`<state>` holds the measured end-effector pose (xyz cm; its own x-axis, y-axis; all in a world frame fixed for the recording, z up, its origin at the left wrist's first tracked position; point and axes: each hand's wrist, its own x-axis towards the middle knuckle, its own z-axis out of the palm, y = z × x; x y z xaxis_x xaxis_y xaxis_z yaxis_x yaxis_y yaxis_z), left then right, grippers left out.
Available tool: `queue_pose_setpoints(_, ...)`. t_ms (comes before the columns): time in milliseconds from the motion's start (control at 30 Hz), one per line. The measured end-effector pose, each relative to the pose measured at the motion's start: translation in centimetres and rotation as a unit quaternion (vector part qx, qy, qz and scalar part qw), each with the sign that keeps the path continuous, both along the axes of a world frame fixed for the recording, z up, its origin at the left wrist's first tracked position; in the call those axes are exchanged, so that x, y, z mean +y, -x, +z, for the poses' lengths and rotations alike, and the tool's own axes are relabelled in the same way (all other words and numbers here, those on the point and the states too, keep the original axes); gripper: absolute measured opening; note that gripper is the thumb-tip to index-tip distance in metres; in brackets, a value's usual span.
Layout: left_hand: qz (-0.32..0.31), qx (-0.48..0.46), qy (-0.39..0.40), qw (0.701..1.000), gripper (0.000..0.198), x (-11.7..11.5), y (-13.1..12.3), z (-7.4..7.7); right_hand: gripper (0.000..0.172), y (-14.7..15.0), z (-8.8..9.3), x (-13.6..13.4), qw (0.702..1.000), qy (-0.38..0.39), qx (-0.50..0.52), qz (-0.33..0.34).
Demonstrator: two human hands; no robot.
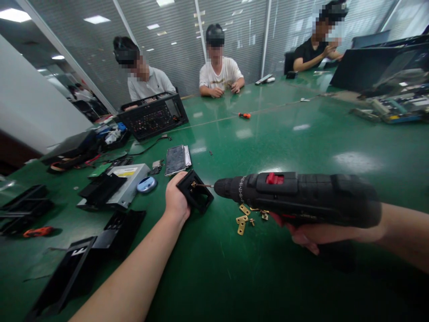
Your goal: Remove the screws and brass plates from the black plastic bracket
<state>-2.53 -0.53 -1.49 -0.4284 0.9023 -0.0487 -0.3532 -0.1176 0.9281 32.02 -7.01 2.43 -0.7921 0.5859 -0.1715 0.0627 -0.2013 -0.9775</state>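
My left hand (176,199) is closed around a small black frame (201,197) with a square opening, held tilted above the table. Wrapped round the grip of a black cordless drill (295,194) is my right hand (310,237). The drill lies level, pointing left, and its thin bit (203,185) reaches a small brass-coloured piece (193,184) on the frame. Whether the bit is turning, I cannot tell. Below the drill's chuck, several brass plates (241,223) and a brass screw (252,222) lie on the green table (268,277).
An optical drive (129,179), a round blue object (146,184) and a dark flat panel (175,159) lie to the left. Black brackets (77,268) sit near my left arm. An orange screwdriver (244,115) lies farther back. Three people sit opposite, one behind a black computer case (154,116).
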Motion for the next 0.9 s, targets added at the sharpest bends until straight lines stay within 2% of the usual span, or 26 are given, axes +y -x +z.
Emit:
queue_pose_setpoints(167,-0.004,0.002,-0.006,1.0,0.023,0.0,0.0,-0.1,0.046,-0.5,-0.2,-0.4,0.999,0.013,-0.014,-0.046)
queue_pose_setpoints(300,-0.014,0.003,-0.009,1.0,0.024,-0.1,0.1,-0.2,0.031,-0.7,-1.6,0.3,0.998,-0.047,0.014,0.031)
queue_pose_setpoints(400,-0.015,0.005,-0.011,1.0,0.025,-0.2,0.1,-0.3,0.034,-0.8,-2.2,0.6,0.998,-0.058,-0.005,0.034)
queue_pose_setpoints(600,-0.02,0.01,-0.004,1.0,0.025,-0.2,0.1,-0.1,0.039,-0.9,-0.9,-0.3,0.998,-0.019,-0.046,-0.026)
queue_pose_setpoints(767,-0.017,0.011,0.0,1.0,0.023,-0.2,0.2,-0.3,0.037,-0.5,-0.4,0.0,0.998,-0.038,-0.029,0.027)
queue_pose_setpoints(900,-0.012,0.008,-0.002,1.0,0.024,-0.1,0.3,-0.4,0.039,-0.5,-1.0,0.4,0.997,-0.049,-0.047,0.026)
